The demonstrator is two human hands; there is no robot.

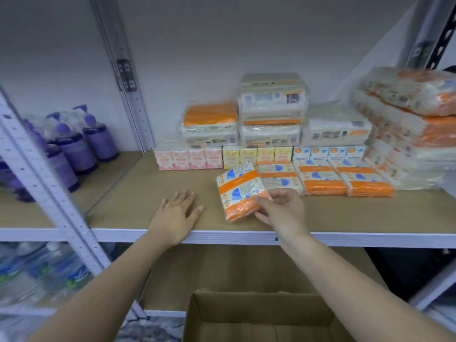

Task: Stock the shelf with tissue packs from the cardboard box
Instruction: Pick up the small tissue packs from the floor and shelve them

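Observation:
My right hand [281, 208] grips an orange, white and blue tissue pack [238, 191] by its near right corner, tilted on the shelf board [138, 193] just left of a row of similar flat packs [323, 180]. My left hand [176, 214] rests flat on the board near the front edge, fingers spread, holding nothing. Behind stand small pink, yellow and blue packs [256, 156] with larger wrapped bundles [271, 109] stacked on them. The open cardboard box [202, 307] sits below, its visible part showing no packs.
A tall stack of wrapped tissue bundles [414, 124] fills the shelf's right end. Purple pump bottles [81, 141] stand in the left bay beyond a metal upright [47, 183]. Wrapped water bottles [37, 275] sit on the lower left shelf. The white front rail [222, 236] runs under both wrists.

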